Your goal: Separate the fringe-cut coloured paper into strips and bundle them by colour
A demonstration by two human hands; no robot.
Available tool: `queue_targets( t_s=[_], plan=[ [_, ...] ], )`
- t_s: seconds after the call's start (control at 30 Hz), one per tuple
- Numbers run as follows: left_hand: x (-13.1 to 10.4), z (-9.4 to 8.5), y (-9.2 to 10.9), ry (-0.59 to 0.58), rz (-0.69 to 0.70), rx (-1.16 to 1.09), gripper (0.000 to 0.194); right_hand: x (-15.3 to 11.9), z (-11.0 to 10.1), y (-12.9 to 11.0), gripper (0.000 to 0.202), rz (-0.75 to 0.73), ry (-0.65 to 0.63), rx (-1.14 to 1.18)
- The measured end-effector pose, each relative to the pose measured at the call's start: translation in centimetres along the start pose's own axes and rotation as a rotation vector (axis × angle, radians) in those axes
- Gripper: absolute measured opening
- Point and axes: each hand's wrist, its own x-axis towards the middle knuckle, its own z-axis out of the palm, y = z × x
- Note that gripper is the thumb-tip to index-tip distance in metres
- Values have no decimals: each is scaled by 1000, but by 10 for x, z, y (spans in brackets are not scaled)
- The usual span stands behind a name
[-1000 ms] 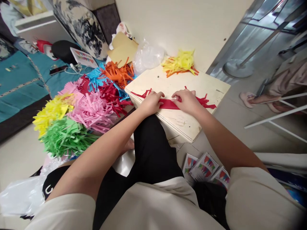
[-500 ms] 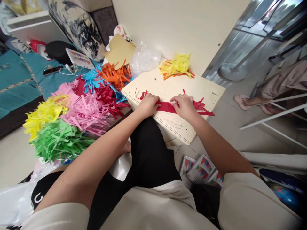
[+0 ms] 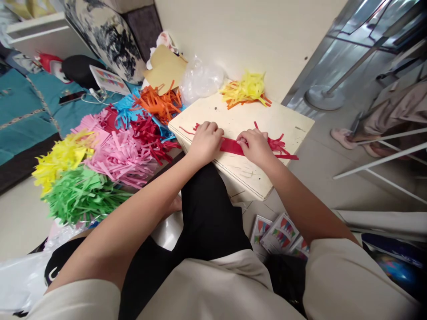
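Left hand (image 3: 206, 141) has shifted slightly farther over the left end of the red paper strip (image 3: 231, 146), partly hiding it; grip unclear. Right hand (image 3: 254, 143) pinches strip, on table (image 3: 282, 122). Far edge: yellow fringe (image 3: 249, 86), plastic bag (image 3: 202, 79). Left: pink fringe (image 3: 122, 153), green fringe (image 3: 83, 193).

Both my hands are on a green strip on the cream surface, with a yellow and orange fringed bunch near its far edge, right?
Not quite: the strip is red, not green, as the head view shows. Your left hand and right hand are on it, and the fringed bunch is near the cream surface's far edge.
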Motion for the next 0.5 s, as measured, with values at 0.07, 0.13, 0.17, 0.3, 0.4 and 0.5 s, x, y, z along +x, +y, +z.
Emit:
queue_targets(
  t_s=[0.07, 0.13, 0.17, 0.3, 0.4, 0.5],
  plan=[
    [-16, -4, 21, -77, 116, 27, 36, 0, 0, 0, 22, -2, 4, -2],
    [-34, -1, 42, -137, 183, 20, 48, 0, 1, -1, 22, -1, 5, -9],
    [-42, 2, 51, -151, 183, 27, 59, 0, 1, -1, 22, 1, 4, -13],
    [-58, 16, 67, -229, 136, 69, 83, -1, 1, 0, 24, 3, 0, -23],
    [-56, 19, 66, -276, 117, 94, 89, -2, 2, 0, 28, -9, 2, -23],
    [-54, 17, 65, -300, 107, 110, 91, -3, 1, 1, 33, -11, 6, -17]
  ],
)
